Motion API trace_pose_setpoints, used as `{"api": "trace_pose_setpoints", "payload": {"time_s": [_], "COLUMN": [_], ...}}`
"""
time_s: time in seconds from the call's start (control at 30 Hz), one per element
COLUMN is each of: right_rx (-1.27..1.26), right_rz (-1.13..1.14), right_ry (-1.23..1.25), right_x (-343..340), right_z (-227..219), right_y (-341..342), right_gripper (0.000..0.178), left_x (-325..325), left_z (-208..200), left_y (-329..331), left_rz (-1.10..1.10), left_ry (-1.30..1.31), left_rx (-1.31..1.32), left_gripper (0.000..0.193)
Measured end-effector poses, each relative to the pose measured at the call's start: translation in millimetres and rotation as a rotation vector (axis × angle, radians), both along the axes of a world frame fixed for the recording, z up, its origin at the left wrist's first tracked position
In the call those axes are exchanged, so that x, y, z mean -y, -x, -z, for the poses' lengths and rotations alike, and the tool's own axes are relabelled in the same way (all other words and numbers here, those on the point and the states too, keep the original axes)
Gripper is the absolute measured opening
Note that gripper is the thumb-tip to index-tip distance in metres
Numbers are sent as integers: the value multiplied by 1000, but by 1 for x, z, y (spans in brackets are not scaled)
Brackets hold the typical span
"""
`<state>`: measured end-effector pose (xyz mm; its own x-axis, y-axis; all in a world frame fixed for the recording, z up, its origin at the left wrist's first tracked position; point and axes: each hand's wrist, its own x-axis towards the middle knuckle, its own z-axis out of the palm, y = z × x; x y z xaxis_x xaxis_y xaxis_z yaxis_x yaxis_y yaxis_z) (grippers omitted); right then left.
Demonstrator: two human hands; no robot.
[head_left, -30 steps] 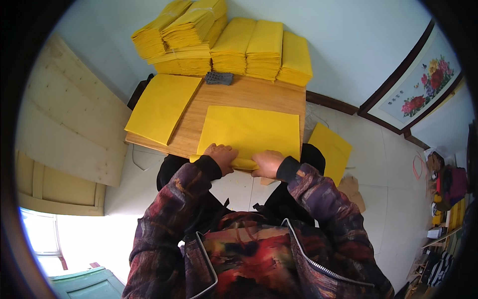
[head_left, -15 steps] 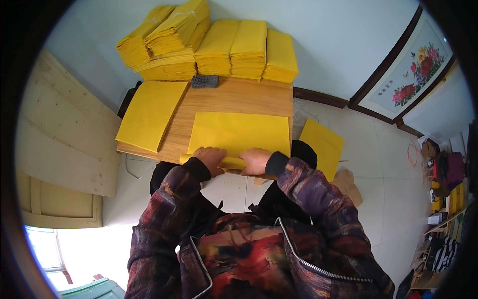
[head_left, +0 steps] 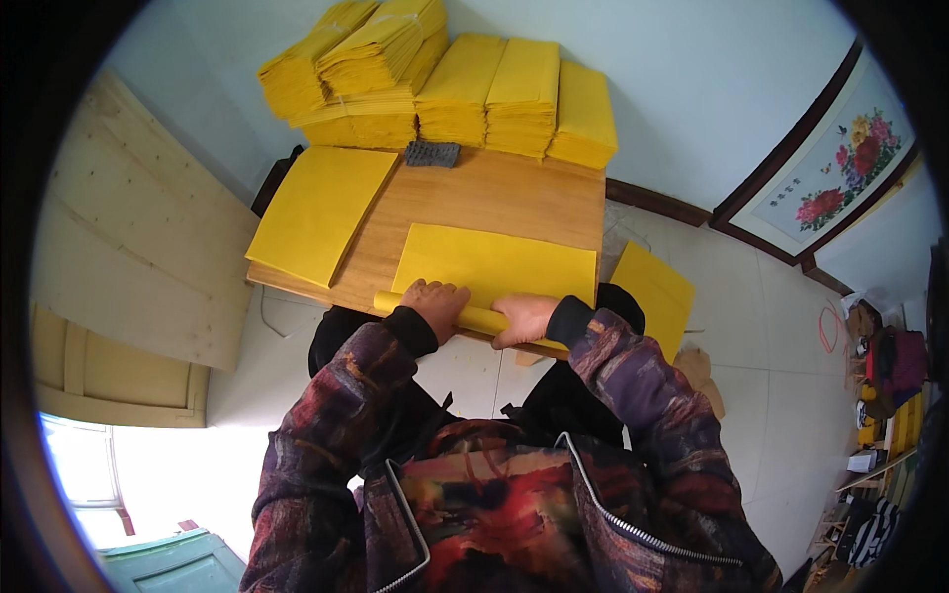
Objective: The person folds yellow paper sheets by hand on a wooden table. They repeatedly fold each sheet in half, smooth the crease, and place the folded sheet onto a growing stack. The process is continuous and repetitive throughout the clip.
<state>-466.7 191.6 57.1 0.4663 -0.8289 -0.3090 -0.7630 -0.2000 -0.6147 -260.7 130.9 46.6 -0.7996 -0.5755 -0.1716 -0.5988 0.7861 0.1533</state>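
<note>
While the left hand (head_left: 436, 305) and right hand (head_left: 528, 319) grasped the yellow roll (head_left: 480, 318) at the near edge of the table (head_left: 504, 193), even pressure seemed key to straightness.

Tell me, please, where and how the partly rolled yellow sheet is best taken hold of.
The yellow sheet is probably best held by its roll, from the near side, hands apart: the roll forms a raised tube near the front of the table, while the rest lies flat. The left hand and right hand are placed that way.
</note>
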Motion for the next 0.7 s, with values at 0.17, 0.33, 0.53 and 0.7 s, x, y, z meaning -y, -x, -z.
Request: {"api": "trace_pose_setpoints", "payload": {"time_s": [0.17, 0.33, 0.53, 0.7], "right_rx": [-263, -179, -208, -354], "right_rz": [127, 67, 47, 148], "right_ry": [474, 161, 168, 327], "right_x": [-23, -10, -15, -30], "right_z": [4, 10, 4, 1], "right_y": [-13, -3, 3, -12], "right_gripper": [20, 25, 35, 41], "left_x": [20, 18, 8, 25], "left_z": [5, 4, 4, -5], "left_y": [-4, -3, 2, 2], "left_rz": [84, 65, -19, 89], "left_ry": [-332, -130, -126, -359], "left_rx": [52, 50, 81, 152], "left_gripper": [37, 34, 36, 38]}}
